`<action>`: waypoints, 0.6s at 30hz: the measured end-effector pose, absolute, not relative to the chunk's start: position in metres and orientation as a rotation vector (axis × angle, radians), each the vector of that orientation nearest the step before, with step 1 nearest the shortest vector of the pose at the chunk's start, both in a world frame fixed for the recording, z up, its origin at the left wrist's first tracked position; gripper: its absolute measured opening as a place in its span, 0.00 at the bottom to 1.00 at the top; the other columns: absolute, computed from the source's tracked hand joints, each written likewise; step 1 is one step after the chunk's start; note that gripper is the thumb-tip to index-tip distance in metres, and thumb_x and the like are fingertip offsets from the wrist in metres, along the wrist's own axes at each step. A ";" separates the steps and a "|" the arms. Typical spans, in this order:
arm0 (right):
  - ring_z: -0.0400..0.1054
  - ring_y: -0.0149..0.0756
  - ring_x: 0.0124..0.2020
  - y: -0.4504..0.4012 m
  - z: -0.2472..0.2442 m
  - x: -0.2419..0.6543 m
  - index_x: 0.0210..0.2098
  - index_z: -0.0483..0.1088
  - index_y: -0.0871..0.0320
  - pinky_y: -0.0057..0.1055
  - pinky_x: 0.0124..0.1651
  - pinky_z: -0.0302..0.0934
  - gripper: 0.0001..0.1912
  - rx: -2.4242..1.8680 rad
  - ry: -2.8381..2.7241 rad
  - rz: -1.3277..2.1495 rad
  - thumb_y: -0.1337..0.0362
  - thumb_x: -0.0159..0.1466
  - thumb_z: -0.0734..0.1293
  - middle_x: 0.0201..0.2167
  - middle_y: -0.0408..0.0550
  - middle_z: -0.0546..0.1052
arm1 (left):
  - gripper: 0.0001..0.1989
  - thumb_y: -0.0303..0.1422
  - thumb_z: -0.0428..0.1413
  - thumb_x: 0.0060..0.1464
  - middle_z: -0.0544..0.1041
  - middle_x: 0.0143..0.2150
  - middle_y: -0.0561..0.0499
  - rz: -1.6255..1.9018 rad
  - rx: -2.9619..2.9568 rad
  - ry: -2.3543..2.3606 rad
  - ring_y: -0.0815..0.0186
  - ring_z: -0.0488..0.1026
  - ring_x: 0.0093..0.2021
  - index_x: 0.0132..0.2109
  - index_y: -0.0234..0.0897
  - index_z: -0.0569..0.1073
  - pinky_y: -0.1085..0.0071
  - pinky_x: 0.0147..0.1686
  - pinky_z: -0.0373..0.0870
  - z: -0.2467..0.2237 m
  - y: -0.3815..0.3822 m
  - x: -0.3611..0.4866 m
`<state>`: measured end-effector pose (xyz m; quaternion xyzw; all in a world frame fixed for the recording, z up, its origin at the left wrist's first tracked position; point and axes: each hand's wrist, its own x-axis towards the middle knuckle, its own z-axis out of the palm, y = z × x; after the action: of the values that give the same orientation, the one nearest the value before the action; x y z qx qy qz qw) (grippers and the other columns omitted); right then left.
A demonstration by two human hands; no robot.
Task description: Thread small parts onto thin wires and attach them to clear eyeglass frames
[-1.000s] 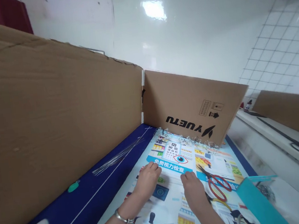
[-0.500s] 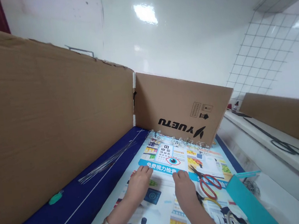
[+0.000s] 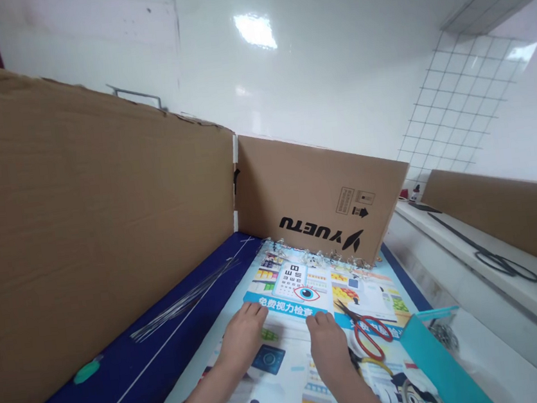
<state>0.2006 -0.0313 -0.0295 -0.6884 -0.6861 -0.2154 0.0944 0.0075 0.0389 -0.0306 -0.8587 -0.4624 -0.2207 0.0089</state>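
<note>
My left hand (image 3: 245, 331), with a silver bangle on its wrist, is over the printed sheet (image 3: 275, 391), fingers curled together. My right hand (image 3: 327, 343) is a little to its right, its fingers also bent and pressed together. Whatever is between the fingers of either hand is too small or hidden to make out. Right beside my right hand lie red-handled scissors (image 3: 371, 333), blades pointing away to the upper left. A yellow-handled tool (image 3: 375, 363) is partly hidden behind my right wrist.
Thin wires (image 3: 183, 302) lie on the blue surface (image 3: 138, 378) at left, near a green blob (image 3: 87, 371). Cardboard panels (image 3: 102, 188) stand left and behind. Tangled wire bits (image 3: 323, 258) line the sheet's far edge. A teal box (image 3: 442, 359) is at right, a cable (image 3: 503, 263) beyond.
The view has shifted slightly, so everything sits a little further left. Both hands keep nearly the same pose and spacing over the sheet.
</note>
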 end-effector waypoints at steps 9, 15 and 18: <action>0.60 0.41 0.39 -0.033 -0.030 0.203 0.37 0.67 0.57 0.31 0.35 0.54 0.15 -2.058 -2.009 -0.471 0.78 0.56 0.58 0.36 0.50 0.70 | 0.10 0.20 0.46 0.51 0.71 0.38 0.47 -0.625 -2.712 -1.494 0.60 0.64 0.44 0.35 0.38 0.69 0.65 0.43 0.58 -0.033 0.037 0.009; 0.61 0.41 0.39 -0.028 -0.034 0.204 0.33 0.68 0.57 0.31 0.37 0.53 0.16 -1.891 -1.800 -0.171 0.80 0.54 0.55 0.34 0.51 0.70 | 0.12 0.19 0.45 0.51 0.70 0.40 0.47 -0.665 -2.688 -1.554 0.60 0.64 0.45 0.37 0.38 0.68 0.66 0.43 0.59 -0.032 0.038 0.010; 0.62 0.39 0.37 -0.027 -0.030 0.203 0.30 0.67 0.57 0.31 0.38 0.54 0.12 -1.815 -1.732 -0.063 0.77 0.55 0.56 0.33 0.49 0.69 | 0.14 0.19 0.46 0.50 0.70 0.43 0.47 -0.760 -2.673 -1.555 0.61 0.64 0.47 0.40 0.38 0.68 0.68 0.44 0.60 -0.031 0.038 0.009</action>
<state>0.2028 -0.0266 -0.0296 -0.6873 -0.6559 -0.0239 0.3110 0.0090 0.0377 -0.0311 -0.8392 -0.4882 -0.2386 -0.0214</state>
